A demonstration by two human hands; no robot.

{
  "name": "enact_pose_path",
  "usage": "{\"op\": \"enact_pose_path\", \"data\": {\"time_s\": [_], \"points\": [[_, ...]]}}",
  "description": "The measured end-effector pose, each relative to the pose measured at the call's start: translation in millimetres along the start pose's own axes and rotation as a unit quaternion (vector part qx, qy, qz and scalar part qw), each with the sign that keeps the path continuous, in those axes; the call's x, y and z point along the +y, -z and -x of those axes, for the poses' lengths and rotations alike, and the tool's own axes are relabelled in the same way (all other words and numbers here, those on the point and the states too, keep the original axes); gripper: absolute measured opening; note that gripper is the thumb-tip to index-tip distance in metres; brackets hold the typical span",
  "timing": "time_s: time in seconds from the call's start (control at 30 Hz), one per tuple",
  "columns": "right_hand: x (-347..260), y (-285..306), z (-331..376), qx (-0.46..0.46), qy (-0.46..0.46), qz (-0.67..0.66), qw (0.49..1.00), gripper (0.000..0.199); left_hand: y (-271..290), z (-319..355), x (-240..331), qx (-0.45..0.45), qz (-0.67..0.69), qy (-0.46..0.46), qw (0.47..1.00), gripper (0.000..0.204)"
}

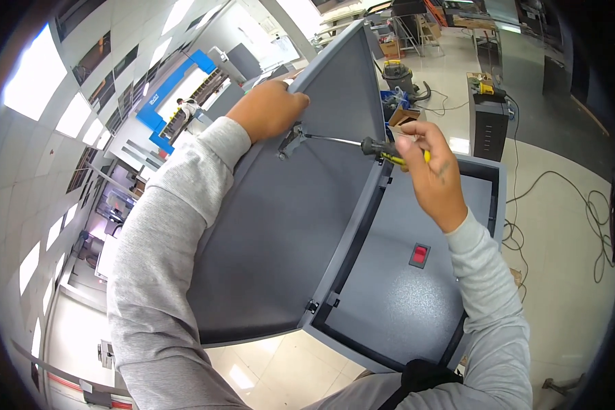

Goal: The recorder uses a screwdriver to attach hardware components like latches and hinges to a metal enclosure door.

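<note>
A grey metal cabinet door (280, 239) stands swung out to the left on its hinges. My left hand (269, 111) is closed over the door's outer edge, its fingertips partly hidden behind it. Just below that hand, a small metal latch (292, 142) is fixed to the door's inner face. My right hand (432, 174) grips a screwdriver (374, 146) by its black and yellow handle, and the shaft runs left with its tip at the latch. To the right lies the open grey cabinet body (396, 311), with a red rocker switch (420, 255) on its inside panel.
Beyond the cabinet are a shop vacuum (397, 76), a cardboard box (404, 116) and a dark drawer unit (490, 126) with a yellow power tool (486, 89) on top. Cables (588, 198) lie on the floor at right. A person (186, 108) is by a blue machine (154, 99).
</note>
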State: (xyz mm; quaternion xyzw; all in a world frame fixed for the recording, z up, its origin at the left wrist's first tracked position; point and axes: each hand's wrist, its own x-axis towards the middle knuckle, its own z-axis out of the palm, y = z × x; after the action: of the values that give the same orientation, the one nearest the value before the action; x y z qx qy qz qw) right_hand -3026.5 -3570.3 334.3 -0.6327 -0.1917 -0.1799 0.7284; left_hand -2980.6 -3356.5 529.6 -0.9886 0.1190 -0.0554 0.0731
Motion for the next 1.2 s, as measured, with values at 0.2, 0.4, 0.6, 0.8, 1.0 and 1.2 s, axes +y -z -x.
{"op": "enact_pose_path", "data": {"time_s": [0.2,0.4,0.6,0.8,1.0,1.2], "points": [[-3,-1,7,-0.019,0.247,0.150,0.957,0.035,-7,0,-4,0.024,0.009,0.024,0.999,0.063],[4,-4,-11,-0.029,-0.003,0.012,1.000,0.032,-4,-1,-3,0.027,0.026,0.037,0.999,0.056],[-21,4,-7,-0.138,0.256,0.454,0.842,0.033,0,2,-1,0.011,0.053,0.049,0.997,0.058],[-30,8,-40,-0.166,-0.083,0.052,0.981,0.040,-4,-6,-10,0.017,0.014,0.011,1.000,0.063],[-14,5,-31,-0.174,-0.071,0.066,0.980,0.041,0,0,1,0.005,-0.003,0.014,1.000,0.065],[-28,16,-7,-0.077,0.128,0.196,0.969,0.035,-1,1,14,0.003,-0.046,0.006,0.999,0.065]]}}
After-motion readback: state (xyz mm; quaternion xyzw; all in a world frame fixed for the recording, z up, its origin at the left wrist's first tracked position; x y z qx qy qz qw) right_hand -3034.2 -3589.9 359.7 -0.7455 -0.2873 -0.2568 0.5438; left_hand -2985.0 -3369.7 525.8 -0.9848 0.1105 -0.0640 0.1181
